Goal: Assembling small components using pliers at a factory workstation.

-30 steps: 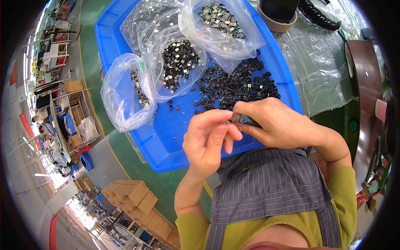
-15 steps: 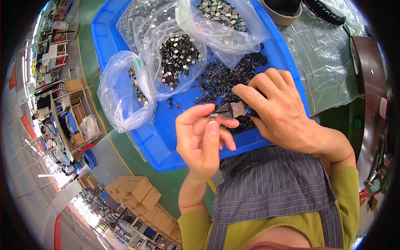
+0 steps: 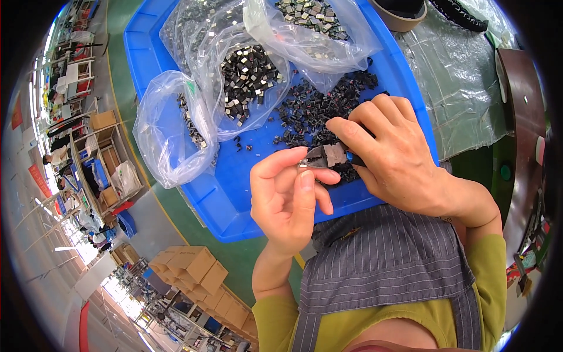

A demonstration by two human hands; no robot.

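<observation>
My left hand [image 3: 288, 196] pinches a small metal part [image 3: 302, 162] between thumb and forefinger. My right hand [image 3: 393, 152] is closed round a pair of cutting pliers [image 3: 333, 155]; a bit of blue handle shows and the rest is hidden in the palm. The plier jaws reach the small part at my left fingertips. Both hands are above the near edge of a blue tray [image 3: 226, 208]. Black scraps [image 3: 319, 111] lie heaped in the tray just beyond the pliers.
Clear plastic bags in the tray hold black and silver parts [image 3: 249, 79], pale metal parts [image 3: 314, 17] and a smaller batch [image 3: 193, 120]. At the far right a round tan container [image 3: 404, 20] stands on plastic sheeting [image 3: 457, 88]. Cardboard boxes [image 3: 190, 267] are stacked at lower left.
The small part has turned slightly in my left fingers, and the plier jaws sit a little more apart from before. My right hand stays nearly in place.
</observation>
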